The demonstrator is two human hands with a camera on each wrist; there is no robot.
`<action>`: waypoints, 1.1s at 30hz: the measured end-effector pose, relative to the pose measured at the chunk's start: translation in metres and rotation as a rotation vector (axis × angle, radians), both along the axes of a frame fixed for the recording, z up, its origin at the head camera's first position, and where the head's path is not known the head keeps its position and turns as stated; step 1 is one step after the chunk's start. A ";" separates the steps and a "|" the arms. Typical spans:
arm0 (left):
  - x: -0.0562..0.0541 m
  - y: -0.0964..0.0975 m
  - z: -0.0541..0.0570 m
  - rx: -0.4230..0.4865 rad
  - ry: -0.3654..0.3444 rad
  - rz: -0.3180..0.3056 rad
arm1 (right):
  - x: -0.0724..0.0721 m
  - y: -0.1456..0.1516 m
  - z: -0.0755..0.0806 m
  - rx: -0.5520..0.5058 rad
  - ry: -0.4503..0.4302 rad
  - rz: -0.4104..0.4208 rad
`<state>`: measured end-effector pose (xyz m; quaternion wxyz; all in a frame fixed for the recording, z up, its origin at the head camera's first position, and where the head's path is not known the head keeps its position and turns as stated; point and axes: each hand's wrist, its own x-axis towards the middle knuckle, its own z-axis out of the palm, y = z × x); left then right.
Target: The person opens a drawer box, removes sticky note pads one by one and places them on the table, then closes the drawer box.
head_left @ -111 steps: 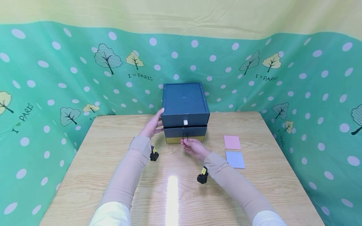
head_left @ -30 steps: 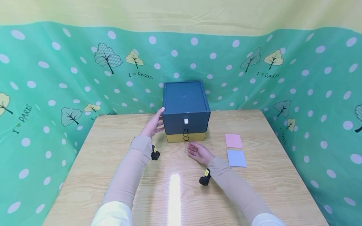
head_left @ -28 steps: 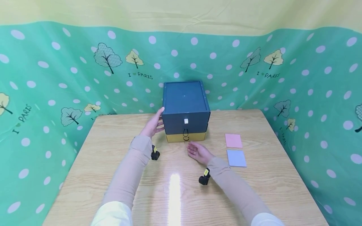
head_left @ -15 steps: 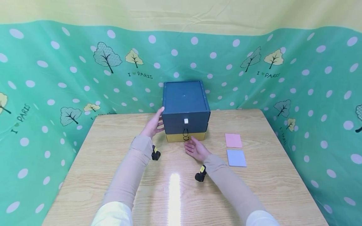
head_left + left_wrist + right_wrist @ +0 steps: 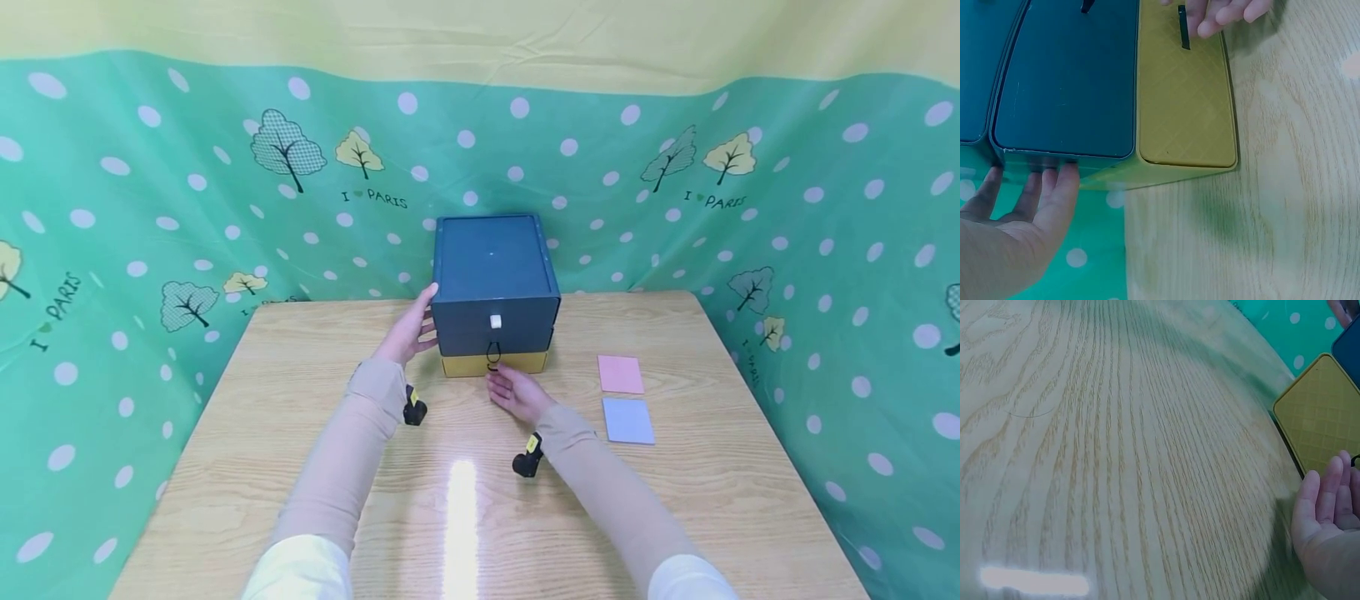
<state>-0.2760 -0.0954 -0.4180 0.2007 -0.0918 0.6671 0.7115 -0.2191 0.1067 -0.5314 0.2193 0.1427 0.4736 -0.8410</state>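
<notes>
Drawer stack [image 5: 491, 258] sits at the back of the table [image 5: 315, 467], just before the dotted green curtain [image 5: 225, 196], its front turned almost squarely toward the person. Each drawer front is wider than tall, so its long axis runs left to right, while the body reaches back from there toward the curtain. Two blue drawers lie above a yellow drawer [image 5: 461, 367]; a white knob [image 5: 496, 322] on the uppermost points at the person, and a black loop [image 5: 492, 353] hangs on the middle one. The left hand [image 5: 408, 329] rests against the stack's left side with its grip wide, fingers spread along the blue wall. The right hand [image 5: 519, 396] is at the lower loop [image 5: 1184, 28] on the yellow drawer's face, palm turned inward and fingers loosely bent; the loop is partly hidden there, so I cannot tell whether the grip pinches it or merely lies beside it. Well to the right, a pink square [image 5: 620, 374] lies flat behind a pale blue square [image 5: 628, 421].
</notes>
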 end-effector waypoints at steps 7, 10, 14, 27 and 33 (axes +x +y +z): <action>0.002 0.000 0.002 0.002 -0.008 0.014 | 0.000 -0.002 0.001 0.025 -0.002 0.003; 0.002 0.000 0.002 0.000 -0.012 0.013 | 0.000 -0.004 0.000 0.060 -0.009 -0.027; 0.002 0.001 0.003 0.003 -0.012 0.014 | -0.006 -0.003 -0.014 0.111 0.014 -0.039; 0.003 0.000 0.000 0.001 -0.004 0.005 | -0.057 0.007 -0.119 0.118 0.018 -0.015; 0.002 0.000 0.001 0.016 -0.011 0.004 | -0.001 -0.006 -0.005 0.207 -0.032 -0.061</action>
